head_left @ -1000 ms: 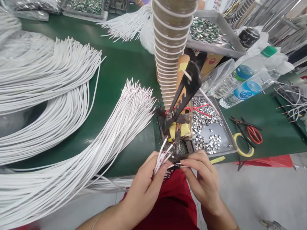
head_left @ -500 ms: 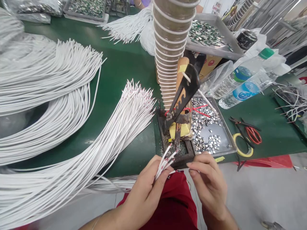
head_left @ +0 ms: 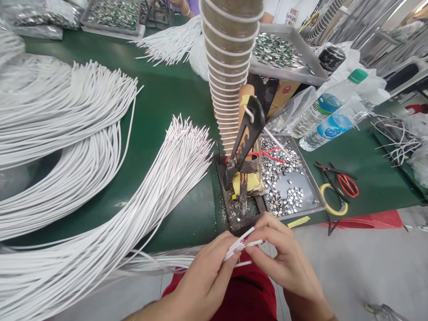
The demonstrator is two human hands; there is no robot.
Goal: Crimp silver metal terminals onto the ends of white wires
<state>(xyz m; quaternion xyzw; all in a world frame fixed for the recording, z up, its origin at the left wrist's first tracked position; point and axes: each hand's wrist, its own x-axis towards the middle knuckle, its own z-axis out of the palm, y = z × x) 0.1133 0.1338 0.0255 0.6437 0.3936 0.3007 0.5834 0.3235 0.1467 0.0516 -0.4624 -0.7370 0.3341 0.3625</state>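
The left hand (head_left: 207, 278) pinched a small bunch of white wires (head_left: 241, 243) just in front of the crimping press (head_left: 243, 178). The right hand (head_left: 284, 258) pinched one wire end there. A tray of metal clips (head_left: 317, 196) sat right of the press on the tabletop (head_left: 167, 107).

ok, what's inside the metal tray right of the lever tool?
Small shiny metal clips, heaped at the far end, plus a red wire loop. The tray floor under the heap is covered, and the lever tool hides its far-left corner.
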